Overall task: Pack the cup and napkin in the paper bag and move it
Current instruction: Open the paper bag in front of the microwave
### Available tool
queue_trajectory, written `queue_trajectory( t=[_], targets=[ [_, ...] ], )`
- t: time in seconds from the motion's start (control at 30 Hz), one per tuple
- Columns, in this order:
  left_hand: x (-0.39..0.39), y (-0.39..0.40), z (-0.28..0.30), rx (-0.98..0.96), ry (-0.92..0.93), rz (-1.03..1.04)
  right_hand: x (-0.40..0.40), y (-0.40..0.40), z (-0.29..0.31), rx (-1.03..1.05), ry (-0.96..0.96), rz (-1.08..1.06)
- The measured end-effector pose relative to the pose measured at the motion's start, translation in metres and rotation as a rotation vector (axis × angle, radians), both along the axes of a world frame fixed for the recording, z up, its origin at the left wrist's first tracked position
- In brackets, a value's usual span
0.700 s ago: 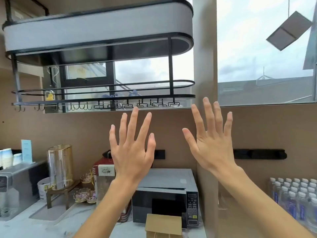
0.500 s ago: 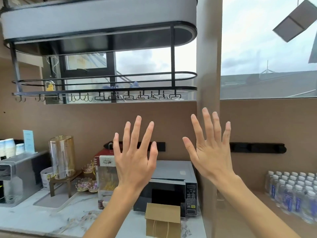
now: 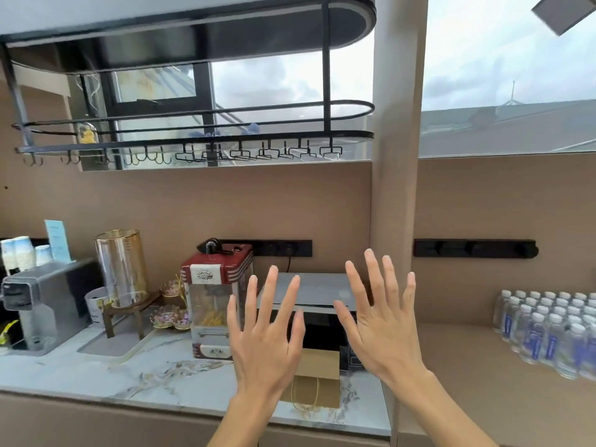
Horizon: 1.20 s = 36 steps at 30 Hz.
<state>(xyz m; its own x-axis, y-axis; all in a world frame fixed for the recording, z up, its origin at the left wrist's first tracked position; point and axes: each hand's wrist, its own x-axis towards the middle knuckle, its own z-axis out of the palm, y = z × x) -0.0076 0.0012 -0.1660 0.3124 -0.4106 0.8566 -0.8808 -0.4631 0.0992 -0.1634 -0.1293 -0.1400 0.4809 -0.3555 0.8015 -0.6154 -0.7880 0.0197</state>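
A brown paper bag [image 3: 317, 379] with string handles stands on the marble counter in front of the microwave, partly hidden behind my left hand. My left hand [image 3: 264, 337] is raised, palm away, fingers spread, holding nothing. My right hand [image 3: 382, 321] is raised beside it, also spread and empty, in front of the microwave's right side. Stacked paper cups [image 3: 17, 254] sit on top of a machine at the far left. I see no napkin.
A microwave [image 3: 317, 290] stands behind the bag, a red popcorn machine [image 3: 214, 298] to its left, then a glass dispenser [image 3: 121, 267] on a wooden stand. Several water bottles [image 3: 548, 330] fill the right shelf. A pillar [image 3: 393, 201] divides counter and shelf; a black rack [image 3: 193, 137] hangs overhead.
The view has tilted downward, showing more of the counter and the bag. Both hands have dropped lower in the frame, still spread and empty.
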Motion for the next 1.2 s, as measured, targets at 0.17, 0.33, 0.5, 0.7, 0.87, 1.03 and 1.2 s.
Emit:
queue_trajectory(
  t=[0.17,0.33,0.5,0.7,0.87,1.03,1.2],
  targets=[
    [-0.001,0.01,-0.039,0.073,0.101,0.024,0.001,0.009,-0.042,0.113,0.104,0.014],
    [-0.003,0.026,-0.081,0.159,0.178,0.018,0.002,0.023,-0.086,0.203,0.181,0.006],
    [-0.004,0.042,-0.118,0.241,0.222,0.006,0.001,0.037,-0.124,0.266,0.219,-0.001],
    [-0.004,0.058,-0.142,0.331,0.255,-0.036,0.002,0.059,-0.151,0.351,0.305,-0.023],
    [0.004,0.07,-0.154,0.385,0.275,-0.11,0.006,0.073,-0.164,0.416,0.379,-0.005],
    [0.018,0.08,-0.161,0.417,0.272,-0.157,0.014,0.081,-0.17,0.458,0.373,-0.006],
    [0.033,0.081,-0.168,0.468,0.298,-0.218,0.025,0.081,-0.172,0.503,0.362,0.005]
  ],
)
